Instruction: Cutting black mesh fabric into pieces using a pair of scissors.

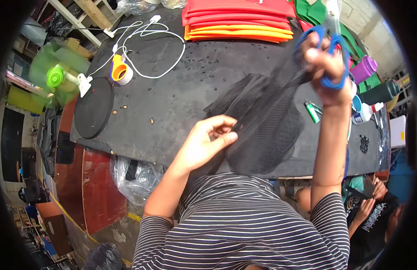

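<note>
A piece of black mesh fabric (269,135) hangs over the near edge of the dark table, in front of my striped shirt. My left hand (204,141) is closed on the left edge of the mesh, thumb and fingertips pinched together. Raised at the upper right, my right hand (327,67) is smeared by motion. It grips blue-handled scissors (338,82), whose blades point away and are blurred. The upper end of the mesh runs up to this hand; whether its fingers also hold the fabric is hard to make out.
Folded red and orange cloths (237,22) are stacked at the back. To the left lie a white cable (147,76), a yellow ring-shaped thing (123,74) and a black disc (95,108). A green lighter (312,111) and a white bottle (362,116) are right. Another person (372,211) sits lower right.
</note>
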Motion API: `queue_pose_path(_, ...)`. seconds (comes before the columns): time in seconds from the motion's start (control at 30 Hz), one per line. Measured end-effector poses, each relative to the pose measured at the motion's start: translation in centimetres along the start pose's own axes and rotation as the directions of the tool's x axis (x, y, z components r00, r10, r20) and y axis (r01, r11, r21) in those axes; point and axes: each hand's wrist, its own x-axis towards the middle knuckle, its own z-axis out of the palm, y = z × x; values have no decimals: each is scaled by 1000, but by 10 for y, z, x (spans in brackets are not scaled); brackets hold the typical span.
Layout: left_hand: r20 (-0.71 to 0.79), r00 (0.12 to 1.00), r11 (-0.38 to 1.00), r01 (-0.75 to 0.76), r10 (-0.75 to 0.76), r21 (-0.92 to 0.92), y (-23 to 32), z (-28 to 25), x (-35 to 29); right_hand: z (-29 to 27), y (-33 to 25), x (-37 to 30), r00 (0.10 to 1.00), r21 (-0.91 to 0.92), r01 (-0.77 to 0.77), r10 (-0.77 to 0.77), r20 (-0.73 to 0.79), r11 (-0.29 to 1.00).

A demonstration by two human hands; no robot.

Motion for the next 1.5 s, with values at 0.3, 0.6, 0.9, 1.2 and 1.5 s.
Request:
queue_pose_path(0.3, 117, 992, 966, 76, -48, -248, 2, 6, -7, -69, -54, -11, 985, -319, 91, -133, -112, 943)
queue_pose_path(0.6, -132, 977, 973, 146, -171, -177, -9, -14, -21, -56, 10, -7, 963, -465, -270, 230, -142, 843)
queue_pose_path(0.9, -392, 909, 980, 75, -144, -186, -53, -20, -9, 0, 76, -83, 883, -308, -402, 454, 119, 862)
queue_pose_path(1.2, -399, 898, 938, 41, -186, -344, -37, -14, 0, 19, 91, -154, 499, -135, -790, 754, 427, 599)
queue_pose_path(1.5, -311, 942, 944, 17, -125, -331, -46, -13, 3, -40, 78, -108, 935, -852, -329, 12, -355, 406)
